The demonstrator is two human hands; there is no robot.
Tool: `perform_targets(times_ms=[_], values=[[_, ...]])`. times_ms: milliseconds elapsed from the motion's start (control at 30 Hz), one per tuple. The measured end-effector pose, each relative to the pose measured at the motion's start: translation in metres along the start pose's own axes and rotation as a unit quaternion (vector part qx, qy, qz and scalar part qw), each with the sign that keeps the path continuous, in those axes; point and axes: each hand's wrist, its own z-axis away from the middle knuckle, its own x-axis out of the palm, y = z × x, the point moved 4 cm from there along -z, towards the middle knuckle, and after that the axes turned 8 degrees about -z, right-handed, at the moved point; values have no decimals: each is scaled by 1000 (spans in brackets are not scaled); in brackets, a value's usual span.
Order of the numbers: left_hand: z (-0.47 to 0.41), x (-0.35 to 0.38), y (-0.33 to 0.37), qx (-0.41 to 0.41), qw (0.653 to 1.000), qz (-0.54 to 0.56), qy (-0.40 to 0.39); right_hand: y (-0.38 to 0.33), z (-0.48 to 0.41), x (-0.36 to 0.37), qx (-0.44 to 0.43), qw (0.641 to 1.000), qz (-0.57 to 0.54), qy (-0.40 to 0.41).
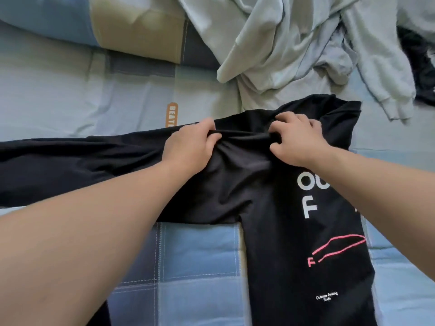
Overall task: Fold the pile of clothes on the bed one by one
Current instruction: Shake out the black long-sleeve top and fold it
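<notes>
Far left of the fingers: bed with a pale blue-grey sheet, wrinkled, taking up the whole view. No walls or floor are visible. Up-left of the fingers is a pillow in blue and tan blocks, lying on the bed. Just left of and above the left-hand fingers there is an orange label on the sheet with white letters; its lower end is hidden under black cloth.

The long sleeve of the black shirt runs flat from the left edge of the frame to the left hand. Left fingers are curled and pinch a bunched ridge of shirt fabric. Below them, toward the camera, is a blue plaid patch of bedding with white stitch lines.

The fabric ridge is pulled tight between the two hands. Right hand: fingers curled, gripping the same ridge near the shirt's top. The shirt body lies flat on the bed below the right fingers, with white letters, a pink line drawing and small white text.

Beyond the right fingers is a pile of pale grey-green clothes, crumpled and touching the shirt's top edge. Far right of the fingers, a dark garment lies partly under the pile.
</notes>
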Motion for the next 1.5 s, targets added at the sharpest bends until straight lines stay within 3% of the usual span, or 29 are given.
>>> perform_targets(times_ms=[100,267,433,500,600,667,767,833,867,933,1000,1033,1100,1133,1200,1233,1300,1367,1400,1467,1500], values=[[2,-13,-1,11,998,-33,46,-3,-6,-15,25,1000,11,15],[-13,-16,-9,-51,993,-77,80,-8,-27,-31,52,987,-59,138],[-19,7,-26,-109,991,-72,10,-3,-40,0,105,988,-65,88],[-10,7,-33,-100,991,-91,17,-4,-28,5,68,987,-55,132],[7,-8,-48,-61,989,-136,15,-24,10,13,-69,973,-13,220],[16,-22,-66,-34,988,-151,-10,-41,27,29,-50,980,-25,190],[26,-43,-99,8,981,-188,-52,-80,36,65,158,977,-127,73],[30,-52,-121,-2,972,-210,-108,-120,36,81,213,956,-201,27],[30,-56,-131,-15,967,-222,-126,-143,33,86,189,958,-214,15],[29,-65,-152,-26,959,-237,-153,-192,28,87,53,968,-245,-26],[28,-71,-171,-16,956,-233,-175,-231,30,80,-103,938,-322,-73],[28,-75,-179,-14,959,-223,-172,-241,31,75,-152,929,-334,-52],[32,-86,-194,-14,967,-201,-155,-243,26,69,-119,951,-275,74],[35,-93,-201,-8,968,-201,-150,-239,21,68,-22,961,-256,101],[40,-104,-215,-2,960,-223,-169,-240,19,73,175,938,-297,29],[41,-109,-222,-2,954,-238,-184,-249,18,77,186,928,-321,-18],[42,-119,-234,-8,950,-252,-181,-280,19,81,55,923,-371,-85],[42,-131,-245,-39,964,-237,-111,-309,27,76,-83,887,-437,-125],[43,-136,-251,-63,969,-228,-76,-318,29,72,-111,881,-447,-113],[48,-140,-264,-105,972,-206,-38,-327,24,66,-88,913,-399,-15],[52,-140,-271,-126,973,-193,-34,-330,21,64,-31,935,-354,8]])
